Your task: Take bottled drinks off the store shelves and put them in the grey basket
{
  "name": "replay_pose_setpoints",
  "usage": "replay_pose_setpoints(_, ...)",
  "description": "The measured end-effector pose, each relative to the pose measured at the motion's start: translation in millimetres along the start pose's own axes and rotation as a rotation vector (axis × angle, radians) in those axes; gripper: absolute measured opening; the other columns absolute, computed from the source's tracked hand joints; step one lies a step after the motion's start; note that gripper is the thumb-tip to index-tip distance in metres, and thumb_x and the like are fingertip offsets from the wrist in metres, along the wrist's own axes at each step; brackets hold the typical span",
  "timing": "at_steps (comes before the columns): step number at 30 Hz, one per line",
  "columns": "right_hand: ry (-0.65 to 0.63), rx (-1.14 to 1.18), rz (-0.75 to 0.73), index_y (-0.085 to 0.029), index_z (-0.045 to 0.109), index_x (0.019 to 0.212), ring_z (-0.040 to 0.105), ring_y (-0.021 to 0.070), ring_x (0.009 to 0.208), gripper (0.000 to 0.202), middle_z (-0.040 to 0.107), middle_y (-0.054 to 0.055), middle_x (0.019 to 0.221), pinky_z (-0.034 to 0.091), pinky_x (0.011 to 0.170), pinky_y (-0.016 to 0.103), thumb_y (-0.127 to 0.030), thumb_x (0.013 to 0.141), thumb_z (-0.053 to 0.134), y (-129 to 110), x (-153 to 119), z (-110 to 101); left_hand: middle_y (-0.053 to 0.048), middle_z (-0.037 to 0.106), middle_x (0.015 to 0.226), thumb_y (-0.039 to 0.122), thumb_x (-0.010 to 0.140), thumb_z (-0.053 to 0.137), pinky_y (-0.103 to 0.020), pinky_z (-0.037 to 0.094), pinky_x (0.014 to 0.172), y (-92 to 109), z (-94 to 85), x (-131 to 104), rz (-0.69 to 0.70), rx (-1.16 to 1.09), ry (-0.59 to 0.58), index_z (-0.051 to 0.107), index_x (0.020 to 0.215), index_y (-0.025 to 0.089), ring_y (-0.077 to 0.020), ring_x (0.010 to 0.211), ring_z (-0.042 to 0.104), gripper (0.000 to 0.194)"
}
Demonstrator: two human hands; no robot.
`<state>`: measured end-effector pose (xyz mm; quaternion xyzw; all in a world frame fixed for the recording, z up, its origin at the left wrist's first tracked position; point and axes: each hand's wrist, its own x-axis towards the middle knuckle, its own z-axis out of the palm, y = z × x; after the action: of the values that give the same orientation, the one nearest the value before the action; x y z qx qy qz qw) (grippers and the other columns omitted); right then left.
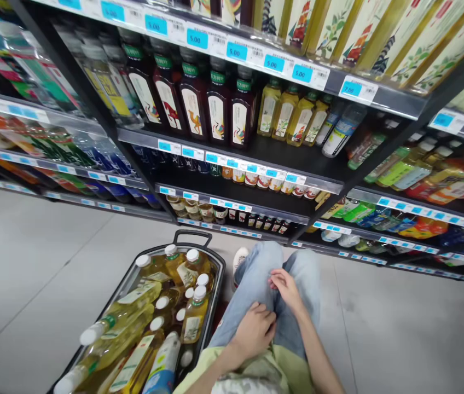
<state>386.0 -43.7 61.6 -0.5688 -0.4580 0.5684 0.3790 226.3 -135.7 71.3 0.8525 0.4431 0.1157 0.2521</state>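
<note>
Resting over the lap, the left hand [256,325] lies palm down along one thigh of the blue jeans [252,273], its fingers loosely bent and nothing to be seen in its hold. The right hand [284,285] hangs near the knees, half open with fingers slightly curled, and has hold of nothing; whether its fingertips touch the denim is hard to say.

The basket [221,268] stands on the floor [88,246] just beside the left leg, its handle [193,235] toward the shelves. For tidy handling, I would take any bottle around its body rather than by the cap, drawing it straight up – the necks are packed closely, and a sideways pull could knock a neighbour. The leaning ones probably need a second hand under the base.

Inside the basket, white-capped bottles of yellow and amber drink crowd together: a labelled bottle [193,323] stands nearly upright by the right wall, two long pale bottles [127,323] slant across the left side, and a blue-and-white bottle [164,364] leans at the near end, partly cut off.

Ahead, the middle shelf [285,154] carries a row of dark bottles [218,112] with green neck bands – then amber bottles [287,115] and a tilted blue-topped bottle [343,130] to their right.
</note>
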Motion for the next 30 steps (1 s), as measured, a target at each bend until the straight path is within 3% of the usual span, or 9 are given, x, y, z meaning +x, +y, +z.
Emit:
replay_pose_setpoints(4, -0.014, -0.045, 0.02, -0.023, 0.07, 0.094, 0.073, 0.024, 0.073, 0.048, 0.075, 0.004, 0.077, 0.058, 0.072, 0.037, -0.067, 0.076, 0.079, 4, 13, -8, -0.002, 0.072, 0.081, 0.019, 0.097, 0.061, -0.038, 0.04, 0.087, -8, 1.7, -2, -0.011, -0.011, 0.103, 0.067, 0.084, 0.02, -0.0216, 0.088, 0.065, 0.014)
replay_pose_setpoints(9, -0.034, -0.112, -0.009, -0.024, 0.067, 0.092, 0.07, 0.023, 0.067, 0.049, 0.071, 0.002, 0.071, 0.056, 0.068, 0.036, -0.069, 0.078, 0.076, 6, 21, -3, 0.0, 0.07, 0.076, 0.018, 0.093, 0.065, -0.038, 0.039, 0.088, -13, 16.8, -3, -0.039, -0.042, 0.198, 0.064, 0.08, 0.021, -0.021, 0.085, 0.064, 0.013)
replay_pose_setpoints(12, -0.039, -0.161, -0.046, -0.023, 0.068, 0.087, 0.068, 0.0231, 0.065, 0.05, 0.07, 0.002, 0.068, 0.054, 0.066, 0.036, -0.071, 0.077, 0.076, -1, 31, -3, 0.001, 0.071, 0.077, 0.019, 0.092, 0.067, -0.037, 0.039, 0.088, -16, 26.5, -4, -0.03, -0.053, 0.208, 0.062, 0.08, 0.021, -0.0201, 0.084, 0.064, 0.013)
replay_pose_setpoints(16, 0.001, -0.205, -0.115, -0.022, 0.072, 0.092, 0.071, 0.0267, 0.075, 0.051, 0.075, 0.007, 0.079, 0.055, 0.07, 0.039, -0.071, 0.077, 0.076, -21, 50, -11, 0.001, 0.073, 0.078, 0.021, 0.089, 0.07, -0.036, 0.041, 0.085, -25, 41.9, -3, -0.001, -0.022, 0.171, 0.063, 0.082, 0.021, -0.0201, 0.084, 0.065, 0.01)
replay_pose_setpoints(22, 0.128, -0.363, -0.295, -0.025, 0.075, 0.093, 0.074, 0.0316, 0.092, 0.032, 0.08, 0.01, 0.095, 0.057, 0.075, 0.041, -0.056, 0.085, 0.069, -50, 78, -37, 0.001, 0.071, 0.073, 0.025, 0.084, 0.076, -0.034, 0.042, 0.076, -43, 57.9, 7, 0.06, 0.045, 0.08, 0.062, 0.078, 0.022, -0.0202, 0.08, 0.066, 0.016)
replay_pose_setpoints(26, 0.196, -0.451, -0.331, -0.028, 0.075, 0.079, 0.073, 0.0321, 0.086, 0.017, 0.079, 0.006, 0.085, 0.058, 0.084, 0.048, -0.043, 0.075, 0.071, -44, 88, -56, 0.003, 0.072, 0.073, 0.025, 0.084, 0.077, -0.034, 0.044, 0.075, -50, 62.3, 12, 0.059, 0.068, 0.084, 0.06, 0.078, 0.023, -0.0201, 0.081, 0.068, 0.018)
replay_pose_setpoints(30, 0.207, -0.473, -0.339, -0.03, 0.074, 0.072, 0.073, 0.0341, 0.086, 0.005, 0.077, 0.005, 0.079, 0.057, 0.088, 0.052, -0.034, 0.071, 0.07, -34, 91, -59, 0.004, 0.071, 0.067, 0.026, 0.081, 0.082, -0.033, 0.046, 0.07, -56, 63.3, 11, 0.113, 0.119, 0.152, 0.057, 0.073, 0.023, -0.0197, 0.073, 0.069, 0.026)
